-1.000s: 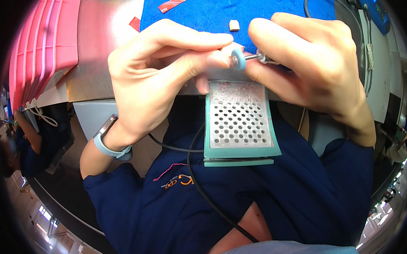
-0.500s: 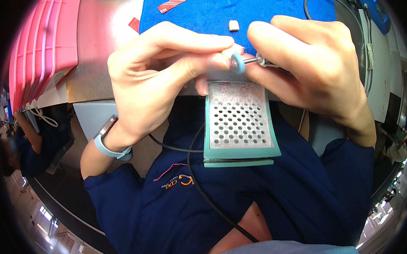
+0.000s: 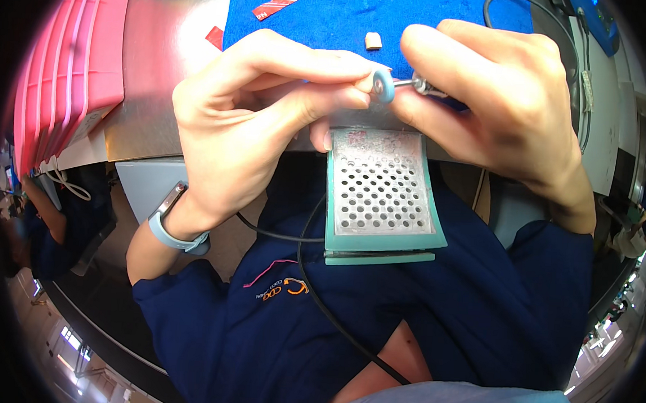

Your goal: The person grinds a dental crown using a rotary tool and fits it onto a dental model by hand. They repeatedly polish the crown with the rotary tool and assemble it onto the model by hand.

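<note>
My right hand (image 3: pixel 497 97) is closed around a rotary handpiece (image 3: pixel 430 88), mostly hidden by my fingers. From its metal chuck a thin shank carries a blue polishing wheel (image 3: pixel 384 87) pointing left. The thumb and forefinger of my left hand (image 3: pixel 233 118) pinch a small pale piece (image 3: pixel 365 83), largely covered by the fingertips. The wheel is right at this piece; whether they touch I cannot tell. Just below both hands, a perforated metal plate in a green frame (image 3: pixel 381 241) juts from the bench edge. A small beige, tooth-like piece (image 3: pixel 373 41) lies on the blue towel beyond.
The blue towel (image 3: pixel 331 22) covers part of the metal bench (image 3: pixel 156 72). Red printed strips (image 3: pixel 285 2) lie on it and at its left edge. Pink stacked trays (image 3: pixel 73 68) stand at the left. A black cable (image 3: pixel 315 295) crosses my lap; another person (image 3: pixel 55 222) sits far left.
The blue wheel has shifted slightly up and right and turned a little, with my right hand. My left fingertips have moved slightly right, keeping their pinch.
</note>
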Demonstrator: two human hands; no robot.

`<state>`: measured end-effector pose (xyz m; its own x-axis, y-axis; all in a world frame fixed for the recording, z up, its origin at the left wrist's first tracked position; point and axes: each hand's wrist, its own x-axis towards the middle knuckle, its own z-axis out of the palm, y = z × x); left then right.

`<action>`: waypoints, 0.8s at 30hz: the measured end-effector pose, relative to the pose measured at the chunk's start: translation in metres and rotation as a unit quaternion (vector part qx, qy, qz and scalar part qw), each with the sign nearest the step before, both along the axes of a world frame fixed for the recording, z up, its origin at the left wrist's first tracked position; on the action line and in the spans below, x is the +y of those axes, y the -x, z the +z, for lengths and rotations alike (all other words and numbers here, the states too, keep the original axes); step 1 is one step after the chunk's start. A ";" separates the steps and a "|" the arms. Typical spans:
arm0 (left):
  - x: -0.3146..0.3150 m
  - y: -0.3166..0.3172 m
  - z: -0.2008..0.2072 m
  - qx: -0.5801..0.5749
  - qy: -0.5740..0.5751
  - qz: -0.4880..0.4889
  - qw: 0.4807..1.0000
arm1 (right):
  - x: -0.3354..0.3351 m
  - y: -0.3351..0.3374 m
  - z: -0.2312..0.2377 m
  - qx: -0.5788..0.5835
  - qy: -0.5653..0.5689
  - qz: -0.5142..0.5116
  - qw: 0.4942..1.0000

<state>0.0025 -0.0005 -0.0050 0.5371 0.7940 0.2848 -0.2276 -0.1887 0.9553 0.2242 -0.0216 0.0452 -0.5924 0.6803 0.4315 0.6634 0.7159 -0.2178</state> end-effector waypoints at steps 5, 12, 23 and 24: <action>-0.001 0.000 0.003 0.010 0.016 0.002 1.000 | -0.001 0.000 0.000 -0.008 0.010 0.006 1.000; 0.000 0.000 -0.001 0.001 0.010 0.004 1.000 | -0.001 -0.001 -0.001 -0.008 0.019 0.016 1.000; -0.002 -0.003 0.004 0.012 0.034 0.011 0.999 | 0.009 -0.009 0.003 0.047 0.006 0.023 0.999; -0.002 -0.003 0.004 0.007 0.038 0.012 0.999 | 0.009 -0.009 0.004 0.047 0.007 0.024 0.999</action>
